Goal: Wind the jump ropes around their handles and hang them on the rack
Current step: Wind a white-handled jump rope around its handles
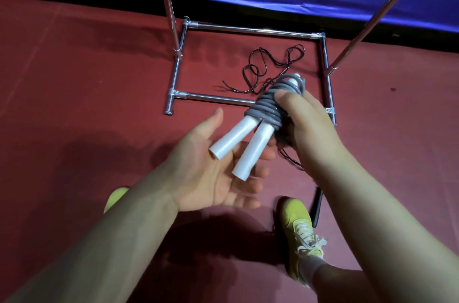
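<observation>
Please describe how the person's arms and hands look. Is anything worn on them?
Both arms are bare up to the frame's edge: no sleeves show. The left hand and the right hand wear no gloves, and I see no rings, watch or bracelet. Nothing is marked on them.

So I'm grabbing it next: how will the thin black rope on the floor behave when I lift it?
Probably floppy: the black rope lies in loose tangled loops inside the rack base, so it may snag or trail. It looks thin and light. Its black handle seems stiff.
</observation>
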Motion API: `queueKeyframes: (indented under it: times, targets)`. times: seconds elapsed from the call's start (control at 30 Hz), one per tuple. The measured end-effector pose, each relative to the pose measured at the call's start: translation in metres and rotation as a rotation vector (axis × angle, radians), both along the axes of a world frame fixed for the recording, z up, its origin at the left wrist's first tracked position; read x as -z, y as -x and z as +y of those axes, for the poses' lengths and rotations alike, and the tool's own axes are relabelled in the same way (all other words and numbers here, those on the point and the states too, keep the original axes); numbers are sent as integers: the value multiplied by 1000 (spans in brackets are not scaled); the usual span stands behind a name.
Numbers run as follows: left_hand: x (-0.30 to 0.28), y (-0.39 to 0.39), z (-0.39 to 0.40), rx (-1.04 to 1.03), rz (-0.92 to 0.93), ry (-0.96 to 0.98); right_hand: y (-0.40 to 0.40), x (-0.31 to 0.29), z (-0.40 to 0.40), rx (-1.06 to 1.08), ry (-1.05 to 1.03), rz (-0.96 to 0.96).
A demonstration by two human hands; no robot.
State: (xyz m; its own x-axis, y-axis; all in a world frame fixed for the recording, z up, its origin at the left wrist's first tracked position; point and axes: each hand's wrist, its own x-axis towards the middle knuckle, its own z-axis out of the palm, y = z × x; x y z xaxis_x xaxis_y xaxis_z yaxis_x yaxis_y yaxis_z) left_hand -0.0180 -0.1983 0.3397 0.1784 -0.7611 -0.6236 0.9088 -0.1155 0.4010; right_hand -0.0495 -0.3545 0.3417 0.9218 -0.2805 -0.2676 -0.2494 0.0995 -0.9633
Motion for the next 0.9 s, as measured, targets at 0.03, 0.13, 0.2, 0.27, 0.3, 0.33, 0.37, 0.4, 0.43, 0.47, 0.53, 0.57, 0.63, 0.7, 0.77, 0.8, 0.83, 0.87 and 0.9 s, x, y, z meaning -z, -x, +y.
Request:
queueKeyframes:
  times: [0.03, 0.13, 0.2, 0.27, 0.3, 0.33, 0.37, 0.4, 0.43, 0.47, 0.53, 0.57, 0.63, 0.7, 0.77, 0.8, 0.83, 0.87, 0.9]
  targets:
    - [0, 0, 0, -3, 21, 13, 0, 0, -1, -1, -9, -8]
    - [2, -1, -1, 14, -42, -51, -3, 6, -2, -37, -58, 43]
    - [3, -2, -2, 35, -116, -127, -4, 9, -3, -60, -127, 180]
    - [4, -1, -2, 60, -168, -181, -3, 11, -5, -99, -143, 306]
    - [5, -1, -2, 74, -189, -199, -2, 11, -6, -130, -131, 343]
    - [6, -1, -1, 85, -210, -215, -2, 11, -7, -157, -122, 366]
    - [7, -2, -1, 89, -226, -229, -2, 11, -8, -175, -119, 380]
    - [8, -3, -1, 92, -233, -241, -2, 10, -10, -183, -118, 395]
    - [8, -3, 0, 96, -238, -251, -2, 9, -10, -189, -118, 409]
    - [8, -3, -1, 100, -245, -261, -2, 8, -11, -196, -120, 422]
    - [10, -1, -2, 89, -297, -308, -1, 6, -10, -210, -118, 450]
    - [12, 0, -3, 79, -350, -348, -1, 6, -10, -218, -110, 471]
    - [17, 2, -6, 65, -472, -448, 1, 6, -9, -233, -89, 506]
    - [18, 3, -7, 70, -545, -524, 1, 6, -8, -235, -64, 523]
    - [19, 3, -8, 67, -598, -566, 1, 7, -8, -237, -13, 535]
    - [21, 2, -8, 67, -640, -587, 1, 7, -7, -243, 21, 543]
    - [23, 1, -7, 80, -694, -611, 1, 8, -7, -254, 57, 550]
    - [25, 0, -5, 100, -756, -634, 1, 9, -6, -265, 90, 555]
    - [27, 0, -4, 120, -821, -654, 2, 10, -5, -271, 115, 553]
